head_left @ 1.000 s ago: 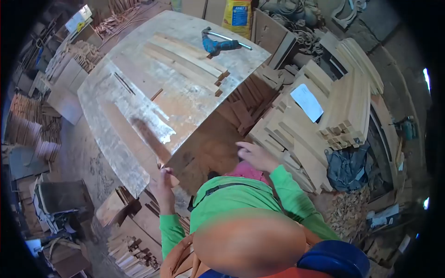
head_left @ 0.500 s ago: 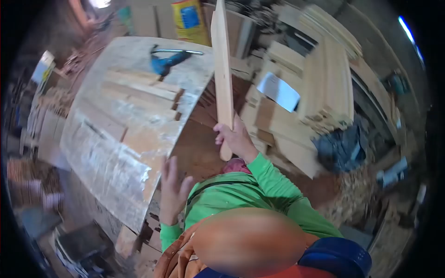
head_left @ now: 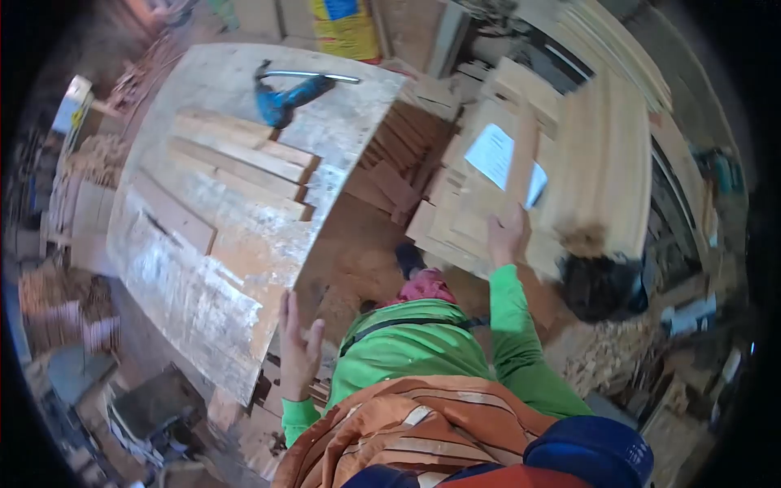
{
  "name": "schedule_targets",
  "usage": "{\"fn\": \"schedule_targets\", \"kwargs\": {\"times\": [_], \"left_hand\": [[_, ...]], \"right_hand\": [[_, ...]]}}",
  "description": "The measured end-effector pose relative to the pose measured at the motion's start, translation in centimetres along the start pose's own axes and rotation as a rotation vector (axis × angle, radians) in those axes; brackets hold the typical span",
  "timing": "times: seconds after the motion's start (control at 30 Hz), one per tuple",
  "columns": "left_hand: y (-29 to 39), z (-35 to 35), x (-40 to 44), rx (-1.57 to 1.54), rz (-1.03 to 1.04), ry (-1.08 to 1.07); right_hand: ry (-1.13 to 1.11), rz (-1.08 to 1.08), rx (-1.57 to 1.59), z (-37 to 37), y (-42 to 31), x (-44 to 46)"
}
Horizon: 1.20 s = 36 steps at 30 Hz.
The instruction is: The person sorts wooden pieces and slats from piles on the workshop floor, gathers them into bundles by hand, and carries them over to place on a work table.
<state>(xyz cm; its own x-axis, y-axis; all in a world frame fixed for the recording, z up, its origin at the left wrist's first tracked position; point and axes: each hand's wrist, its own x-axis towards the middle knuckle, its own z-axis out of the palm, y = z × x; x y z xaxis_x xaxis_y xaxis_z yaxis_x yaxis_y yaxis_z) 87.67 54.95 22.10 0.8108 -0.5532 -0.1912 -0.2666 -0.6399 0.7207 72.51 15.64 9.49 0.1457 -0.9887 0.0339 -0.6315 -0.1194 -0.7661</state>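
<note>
My right hand is closed around the lower end of a narrow wooden slat. The slat crosses in front of a printed paper sheet over the stacked boards on the right. Whether it touches the boards I cannot tell. My left hand is empty, fingers apart, beside the near edge of a worn, paint-smeared tabletop. Several wooden pieces lie side by side on that tabletop. Beyond them rests a blue power tool alongside a metal bar.
A stack of long boards stands at the right, with a dark plastic bag at its near end. Wood chips cover the floor there. A yellow sack stands behind the tabletop. Reddish offcuts lie between table and stack.
My right hand has moved right with the slat, from in front of my body to over the stacked boards and paper. My left hand stays open by the table edge.
</note>
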Motion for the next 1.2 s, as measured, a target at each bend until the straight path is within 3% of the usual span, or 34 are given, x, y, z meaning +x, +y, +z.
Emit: {"fn": "schedule_targets", "kwargs": {"times": [0.07, 0.13, 0.3, 0.47, 0.57, 0.73, 0.9, 1.03, 1.2], "left_hand": [[0.4, 0.3, -0.3, 0.022, 0.007, 0.021], [-0.7, 0.9, -1.2, 0.042, -0.028, 0.084], [-1.0, 2.7, -3.6, 0.013, -0.234, 0.166], [-0.2, 5.6, -3.5, -0.034, -0.324, 0.225], [0.6, 6.6, -2.5, -0.047, -0.335, 0.217], [2.0, 6.6, 1.6, -0.138, -0.381, 0.198], [0.8, 4.3, 9.4, -0.219, -0.189, 0.266], [-3.4, 3.5, 16.2, -0.326, -0.148, 0.341], [-8.6, 3.0, 25.3, -0.251, -0.100, 0.498]], "right_hand": [[0.032, -0.002, -0.255, 1.8, 4.8, 2.6], [-0.073, 0.000, -0.305, 1.4, 8.3, 4.2], [-0.229, 0.016, -0.485, -0.7, 2.8, 3.5], [-0.370, -0.290, -0.520, 2.9, -3.9, 6.7], [-0.567, -0.663, -0.164, 8.6, -10.6, 5.7], [-0.834, -0.917, 0.005, 18.4, -18.8, 1.9], [-0.944, -0.806, -0.042, 24.9, -23.5, -1.8], [-1.004, -0.698, -0.336, 26.1, -27.0, -3.7], [-0.887, -0.715, -0.305, 28.2, -26.7, -6.1]]}}
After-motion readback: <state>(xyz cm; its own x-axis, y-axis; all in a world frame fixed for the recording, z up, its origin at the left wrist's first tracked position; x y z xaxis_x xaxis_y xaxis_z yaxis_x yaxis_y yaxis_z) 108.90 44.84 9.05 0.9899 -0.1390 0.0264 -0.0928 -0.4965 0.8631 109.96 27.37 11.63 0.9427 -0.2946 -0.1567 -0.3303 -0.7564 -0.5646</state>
